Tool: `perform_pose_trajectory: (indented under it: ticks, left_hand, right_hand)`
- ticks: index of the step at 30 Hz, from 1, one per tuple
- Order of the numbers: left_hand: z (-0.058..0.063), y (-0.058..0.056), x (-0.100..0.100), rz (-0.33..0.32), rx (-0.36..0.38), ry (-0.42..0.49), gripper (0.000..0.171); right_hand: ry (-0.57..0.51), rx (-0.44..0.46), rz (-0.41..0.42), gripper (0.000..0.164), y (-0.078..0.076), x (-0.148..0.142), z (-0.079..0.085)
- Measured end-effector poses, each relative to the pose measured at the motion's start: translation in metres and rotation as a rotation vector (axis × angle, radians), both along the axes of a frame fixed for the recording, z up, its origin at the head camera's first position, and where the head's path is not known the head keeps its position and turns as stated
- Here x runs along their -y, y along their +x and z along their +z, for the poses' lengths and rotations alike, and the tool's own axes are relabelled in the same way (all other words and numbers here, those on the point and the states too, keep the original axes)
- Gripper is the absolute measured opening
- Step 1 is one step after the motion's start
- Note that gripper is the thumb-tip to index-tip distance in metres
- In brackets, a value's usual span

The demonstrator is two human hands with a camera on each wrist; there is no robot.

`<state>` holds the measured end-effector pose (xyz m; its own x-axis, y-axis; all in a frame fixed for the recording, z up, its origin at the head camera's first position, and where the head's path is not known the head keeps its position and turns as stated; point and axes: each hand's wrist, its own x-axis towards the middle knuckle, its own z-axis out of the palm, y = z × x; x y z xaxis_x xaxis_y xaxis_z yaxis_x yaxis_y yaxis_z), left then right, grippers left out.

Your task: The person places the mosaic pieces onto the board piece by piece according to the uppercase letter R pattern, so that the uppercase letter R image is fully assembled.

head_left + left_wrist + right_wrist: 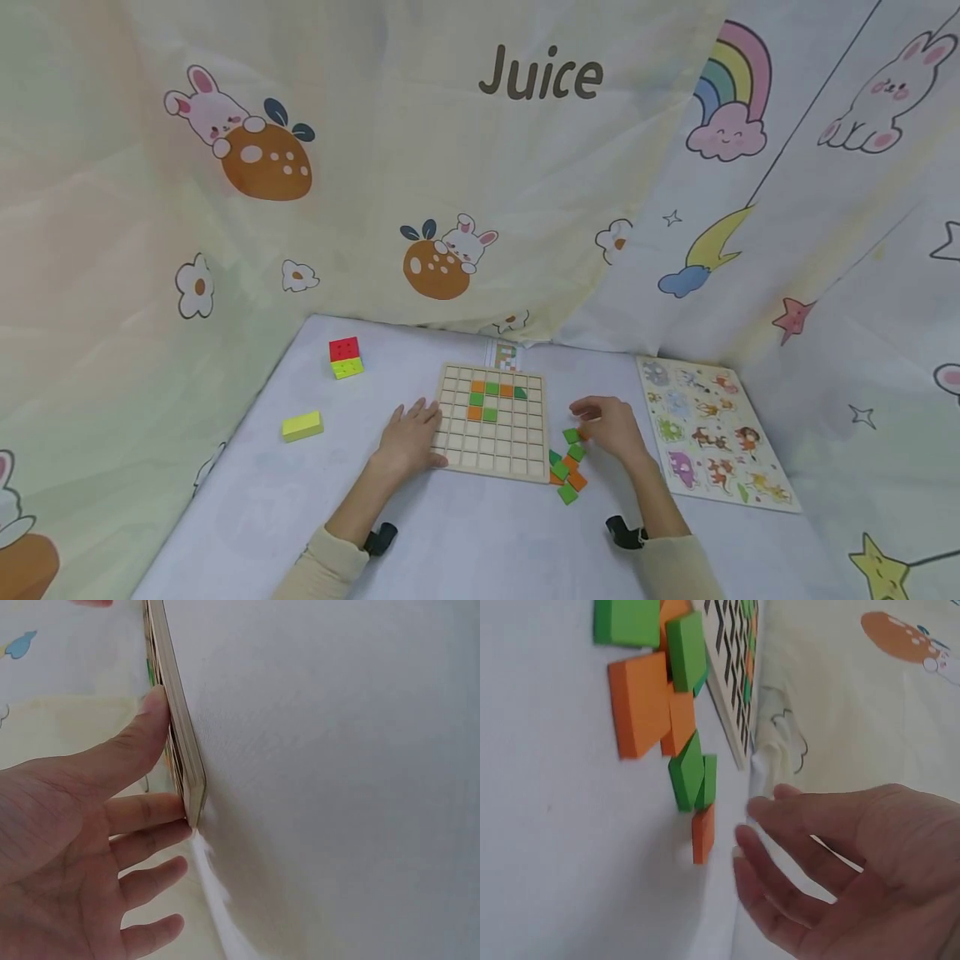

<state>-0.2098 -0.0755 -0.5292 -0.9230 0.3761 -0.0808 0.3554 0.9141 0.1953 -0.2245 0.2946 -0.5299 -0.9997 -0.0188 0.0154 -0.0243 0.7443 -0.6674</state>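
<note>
As my spread left hand (408, 437) touches the gridded board (517, 451), my right hand (611, 427) hovers beside green and orange tiles (560, 470). Its loosely bent fingers hold nothing.

From high over the white cloth-covered counter (247, 517), the head view faced forward and down, reaching past its far edge to the cream printed curtain (360, 167). Turned sideways, the left wrist view looked closely past the left hand (75, 825) at the pale wooden grid board (184, 735). The right wrist view looked low past the right hand (870, 862), sharing the flat green and orange tiles (645, 701) with the head view.
</note>
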Motion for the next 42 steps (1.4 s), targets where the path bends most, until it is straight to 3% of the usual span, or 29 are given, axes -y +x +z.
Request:
perform_pose_trajectory:
  ticks: [4,11,20,30,42]
  left_hand:
    - [-0.001,0.0,0.001,-0.001,0.001,0.008,0.088]
    - [-0.005,-0.002,0.002,-0.006,-0.005,-0.001,0.088]
    - [-0.004,-0.001,0.001,-0.002,-0.009,-0.005,0.089]
    - [-0.002,-0.001,0.001,-0.005,-0.003,-0.025,0.088]
    - [0.001,0.001,0.001,-0.007,-0.007,-0.025,0.087]
  right_hand:
    - [0.041,0.06,0.015,0.039,0.003,-0.01,-0.004]
    - [0.095,0.086,0.012,0.038,0.005,-0.017,-0.012]
    - [0.13,0.035,0.06,0.038,0.003,-0.024,-0.012]
    - [0.055,-0.055,0.102,0.03,-0.009,-0.023,0.001]
    - [-0.052,-0.053,0.134,0.031,-0.022,0.012,-0.002]
